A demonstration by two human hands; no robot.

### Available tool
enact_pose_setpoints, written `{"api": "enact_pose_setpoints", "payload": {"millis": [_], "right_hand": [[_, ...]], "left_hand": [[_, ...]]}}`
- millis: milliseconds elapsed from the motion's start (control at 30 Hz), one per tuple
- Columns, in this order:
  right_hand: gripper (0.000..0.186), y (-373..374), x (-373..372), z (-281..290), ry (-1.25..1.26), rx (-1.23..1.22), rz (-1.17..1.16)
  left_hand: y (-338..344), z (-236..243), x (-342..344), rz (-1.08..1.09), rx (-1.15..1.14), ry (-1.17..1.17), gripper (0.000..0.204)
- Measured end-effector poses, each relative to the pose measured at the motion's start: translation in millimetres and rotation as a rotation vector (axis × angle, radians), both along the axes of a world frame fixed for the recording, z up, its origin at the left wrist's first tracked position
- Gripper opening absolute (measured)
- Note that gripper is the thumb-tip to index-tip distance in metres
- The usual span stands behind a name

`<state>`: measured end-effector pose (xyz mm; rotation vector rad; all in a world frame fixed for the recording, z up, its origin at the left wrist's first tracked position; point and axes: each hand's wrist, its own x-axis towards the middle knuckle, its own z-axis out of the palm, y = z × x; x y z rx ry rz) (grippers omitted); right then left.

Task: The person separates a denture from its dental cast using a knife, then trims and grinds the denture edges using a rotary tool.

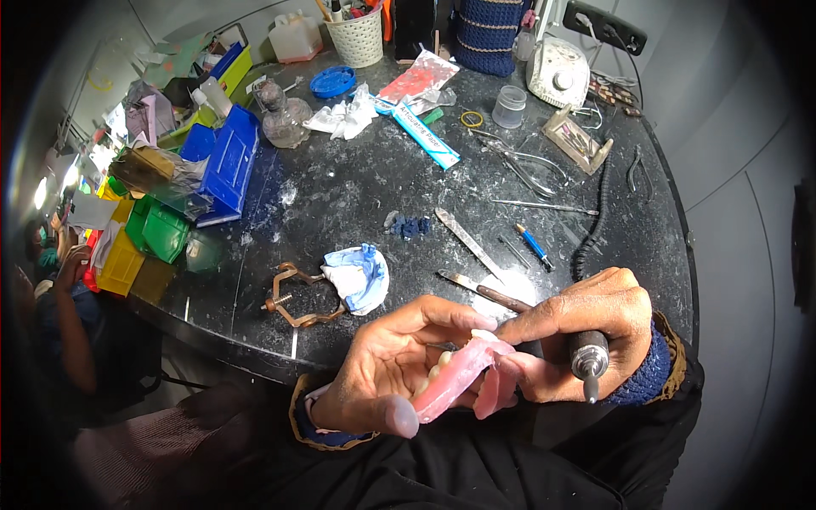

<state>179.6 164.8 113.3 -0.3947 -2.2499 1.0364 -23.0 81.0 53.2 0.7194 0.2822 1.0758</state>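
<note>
"Pink, with pale teeth: where is that denture (pixel 459 380)?"

"Between both hands, over the lap at the desk's (pixel 310 200) near edge. The left hand (pixel 374 365) is half curled, clamped around it with thumb and fingers."

"And the right hand (pixel 591 327)?"

"Thumb and forefinger pinch its right end; the other fingers curl around a metal-tipped handpiece (pixel 589 361)."

"Beyond?"

"A bronze-coloured articulator (pixel 297 320) beside a blue-and-white cast (pixel 365 289); farthest, a woven basket (pixel 356 41)."

The denture (pixel 457 382) looks smooth, glossy plastic; the handpiece (pixel 590 359) shiny metal; the cast (pixel 364 282) matt plaster.
</note>
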Motion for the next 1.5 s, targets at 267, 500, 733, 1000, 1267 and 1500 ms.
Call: {"api": "enact_pose_setpoints", "payload": {"millis": [267, 500, 733, 1000, 1267, 1500], "right_hand": [[0.022, -6, -8, -9, 0.101, 0.067, -0.127], [0.054, 1, 4, 1, -0.003, -0.005, -0.006], [0.048, 2, -4, -26, 0.016, 0.153, 0.049], [0.047, 1, -2, -22, -0.035, 0.215, 0.043], [0.049, 8, -5, -17, -0.009, 0.383, 0.060], [0.054, 8, -6, -22, 0.022, 0.442, 0.096]], "left_hand": [[5, -6, 6, 0.254, 0.265, 0.132, 0.082], [3, -6, 11, 0.613, 0.539, 0.342, 0.073], [8, -3, 25, 0.759, 0.709, 0.347, 0.063], [6, -5, 24, 0.691, 0.631, 0.298, 0.058], [4, -7, 22, 0.631, 0.555, 0.337, 0.060], [5, -4, 25, 0.618, 0.548, 0.279, 0.059]]}}
